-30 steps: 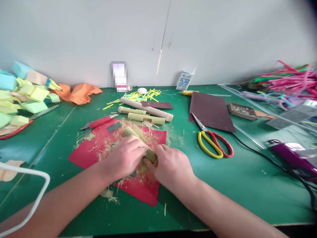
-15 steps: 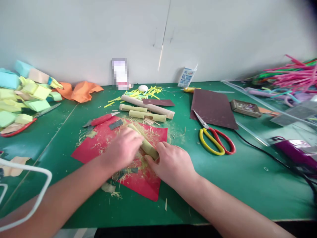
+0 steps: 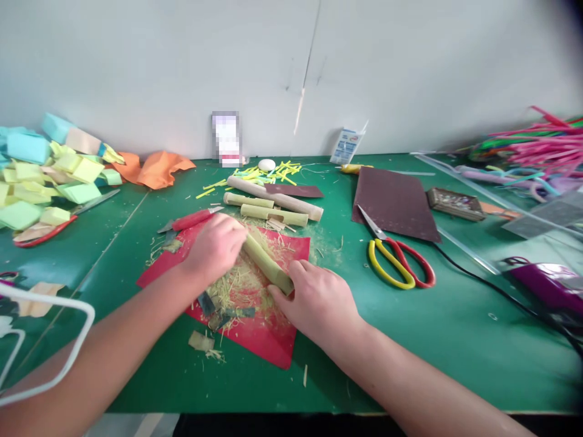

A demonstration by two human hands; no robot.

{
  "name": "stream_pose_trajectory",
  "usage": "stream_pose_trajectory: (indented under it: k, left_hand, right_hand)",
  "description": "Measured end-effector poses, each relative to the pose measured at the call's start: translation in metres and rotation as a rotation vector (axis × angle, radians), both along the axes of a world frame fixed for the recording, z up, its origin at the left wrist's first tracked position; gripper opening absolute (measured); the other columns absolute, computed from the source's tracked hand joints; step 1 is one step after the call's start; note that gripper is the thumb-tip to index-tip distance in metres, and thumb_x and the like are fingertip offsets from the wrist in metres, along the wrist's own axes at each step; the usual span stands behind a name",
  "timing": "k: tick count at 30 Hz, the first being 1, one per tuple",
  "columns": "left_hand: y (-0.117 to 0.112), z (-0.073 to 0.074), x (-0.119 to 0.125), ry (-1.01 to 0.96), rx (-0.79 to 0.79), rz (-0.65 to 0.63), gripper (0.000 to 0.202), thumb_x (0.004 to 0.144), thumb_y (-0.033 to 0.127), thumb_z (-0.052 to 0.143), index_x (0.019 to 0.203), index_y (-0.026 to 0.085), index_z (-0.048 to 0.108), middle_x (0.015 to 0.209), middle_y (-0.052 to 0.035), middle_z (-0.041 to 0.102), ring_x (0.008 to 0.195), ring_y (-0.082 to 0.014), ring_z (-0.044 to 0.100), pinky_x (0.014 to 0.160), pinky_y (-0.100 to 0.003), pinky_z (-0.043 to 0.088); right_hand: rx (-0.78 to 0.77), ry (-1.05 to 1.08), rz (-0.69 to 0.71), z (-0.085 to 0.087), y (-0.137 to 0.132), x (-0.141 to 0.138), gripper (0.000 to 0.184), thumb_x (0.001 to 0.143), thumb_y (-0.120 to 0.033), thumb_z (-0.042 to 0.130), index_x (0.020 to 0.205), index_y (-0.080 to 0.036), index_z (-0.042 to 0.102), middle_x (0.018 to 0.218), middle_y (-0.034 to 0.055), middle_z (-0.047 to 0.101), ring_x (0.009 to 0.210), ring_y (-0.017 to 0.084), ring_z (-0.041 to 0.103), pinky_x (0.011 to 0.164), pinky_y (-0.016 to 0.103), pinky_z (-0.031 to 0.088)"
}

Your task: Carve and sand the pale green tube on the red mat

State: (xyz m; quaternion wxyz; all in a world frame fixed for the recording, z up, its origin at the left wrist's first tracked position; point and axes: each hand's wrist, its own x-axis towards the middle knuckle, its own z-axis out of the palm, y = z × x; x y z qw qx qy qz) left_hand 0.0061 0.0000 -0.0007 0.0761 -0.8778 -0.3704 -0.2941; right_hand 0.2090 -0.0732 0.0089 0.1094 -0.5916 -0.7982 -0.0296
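Observation:
A pale green bamboo tube (image 3: 268, 262) lies slanted over a red sheet (image 3: 268, 346) strewn with shavings and dust. Its near end is gripped by my right hand (image 3: 321, 294), thumb on one side and fingers on the other. My left hand (image 3: 216, 246) is closed at the tube's far end, fingers curled down; whatever they hold is hidden. Dark scraps (image 3: 223, 317) that look like sandpaper lie on the sheet below my left hand. Beyond it rests a red-handled knife (image 3: 194, 219). Two notched bamboo pieces (image 3: 277, 213) and a longer tube (image 3: 303, 207) lie behind.
Scissors (image 3: 401, 264) with yellow and red handles lie right, partly on a dark brown sheet (image 3: 394, 200). Near them are a small box (image 3: 455, 203), a black cord and a purple device (image 3: 553, 285). Folded paper pieces (image 3: 43, 182) pile up left. A white wire frame (image 3: 86, 328) crosses my left forearm.
My left hand has slid from the middle of the bamboo tube to its far end, away to the left. My right hand keeps its grip. The view has shifted slightly.

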Motion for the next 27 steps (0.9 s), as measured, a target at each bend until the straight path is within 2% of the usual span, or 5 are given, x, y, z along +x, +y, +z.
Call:
stream_pose_trajectory:
  k: [6, 12, 17, 25, 27]
  left_hand:
    - [-0.016, -0.003, 0.014, -0.05, -0.054, -0.119, 0.019, 0.091, 0.016, 0.048, 0.096, 0.017, 0.066, 0.089, -0.0061, 0.065, 0.087, -0.0176, 0.055, 0.078, -0.034, 0.049]
    - [-0.008, -0.003, 0.006, -0.048, -0.076, -0.096, 0.018, 0.09, 0.017, 0.05, 0.097, 0.016, 0.067, 0.093, -0.0064, 0.066, 0.09, -0.0176, 0.056, 0.081, -0.033, 0.049]
    - [0.005, -0.005, -0.009, -0.091, -0.014, 0.032, 0.02, 0.091, 0.02, 0.049, 0.1, 0.018, 0.067, 0.095, -0.0066, 0.067, 0.091, -0.0188, 0.057, 0.082, -0.037, 0.05]
    - [-0.003, -0.006, -0.003, -0.086, -0.013, 0.035, 0.019, 0.091, 0.018, 0.049, 0.098, 0.017, 0.067, 0.094, -0.007, 0.066, 0.091, -0.0188, 0.057, 0.083, -0.036, 0.05]
    - [-0.006, -0.006, -0.001, -0.067, -0.048, -0.008, 0.019, 0.091, 0.016, 0.049, 0.097, 0.016, 0.066, 0.094, -0.0071, 0.066, 0.091, -0.0186, 0.057, 0.082, -0.035, 0.05]
  right_hand:
    - [0.036, 0.028, 0.025, -0.001, -0.001, 0.0, 0.026, 0.08, -0.044, 0.055, 0.073, -0.019, 0.055, 0.068, 0.0008, 0.057, 0.062, 0.015, 0.054, 0.054, 0.029, 0.027]
    - [0.023, 0.057, 0.047, -0.001, 0.001, 0.001, 0.022, 0.084, -0.037, 0.049, 0.072, -0.019, 0.054, 0.068, 0.0007, 0.056, 0.062, 0.014, 0.052, 0.053, 0.028, 0.027]
    - [0.09, 0.036, -0.012, -0.004, 0.006, 0.005, 0.016, 0.079, -0.035, 0.056, 0.077, -0.019, 0.054, 0.075, 0.0023, 0.059, 0.072, 0.017, 0.056, 0.06, 0.028, 0.033]
    - [0.045, 0.063, -0.013, -0.005, 0.008, 0.006, 0.015, 0.079, -0.033, 0.057, 0.082, -0.019, 0.053, 0.08, 0.0021, 0.061, 0.073, 0.016, 0.057, 0.059, 0.028, 0.034]
    - [0.035, 0.068, -0.005, -0.005, 0.008, 0.005, 0.015, 0.078, -0.032, 0.059, 0.082, -0.019, 0.053, 0.079, 0.002, 0.06, 0.074, 0.016, 0.058, 0.059, 0.027, 0.034]
